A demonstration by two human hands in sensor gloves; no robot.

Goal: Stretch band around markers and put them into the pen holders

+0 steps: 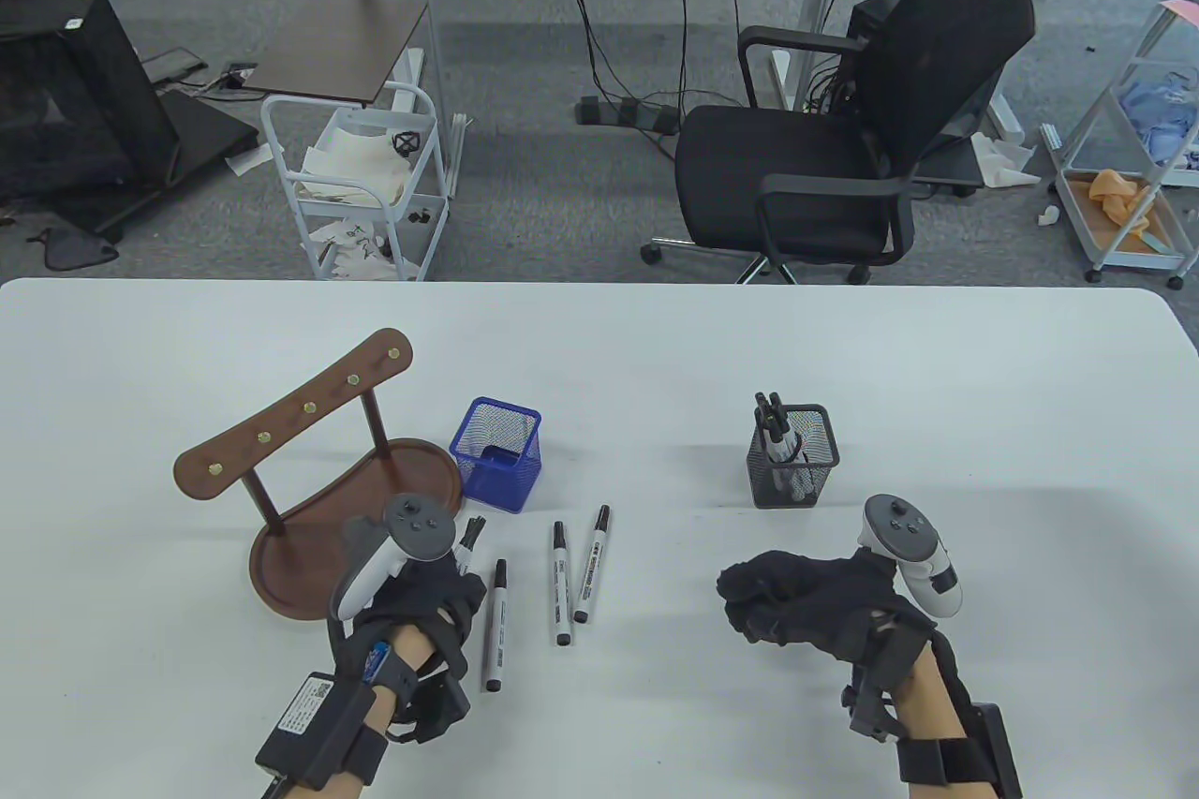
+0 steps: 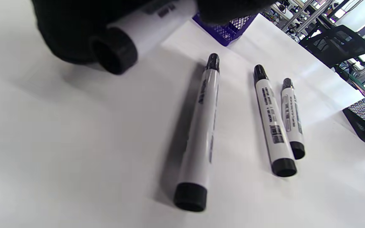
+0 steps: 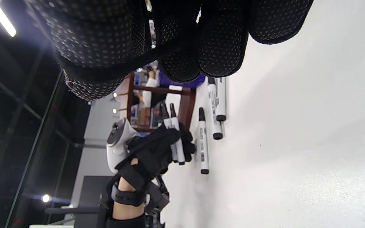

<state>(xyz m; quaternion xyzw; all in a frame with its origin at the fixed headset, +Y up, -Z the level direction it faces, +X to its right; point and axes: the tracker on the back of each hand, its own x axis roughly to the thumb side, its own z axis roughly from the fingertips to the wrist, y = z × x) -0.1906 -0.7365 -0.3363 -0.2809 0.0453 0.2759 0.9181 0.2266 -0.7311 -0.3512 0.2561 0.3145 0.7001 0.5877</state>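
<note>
My left hand (image 1: pixel 448 591) grips two white markers with black caps (image 1: pixel 468 539), their tips poking out toward the blue mesh pen holder (image 1: pixel 496 454); the right wrist view shows the pair (image 3: pixel 173 139) in that fist. Three more markers lie loose on the table (image 1: pixel 495 614), (image 1: pixel 560 584), (image 1: pixel 590 563). A black mesh pen holder (image 1: pixel 792 458) holds several markers standing upright. My right hand (image 1: pixel 770 600) hovers in front of it with loosely curled fingers (image 3: pixel 220 47), and nothing shows in them. No band is visible.
A brown wooden hook stand (image 1: pixel 309 462) with a curved tray base sits left of the blue holder, right behind my left hand. The white table (image 1: pixel 984 387) spreads wide to the right. An office chair (image 1: pixel 843 171) stands beyond the far edge.
</note>
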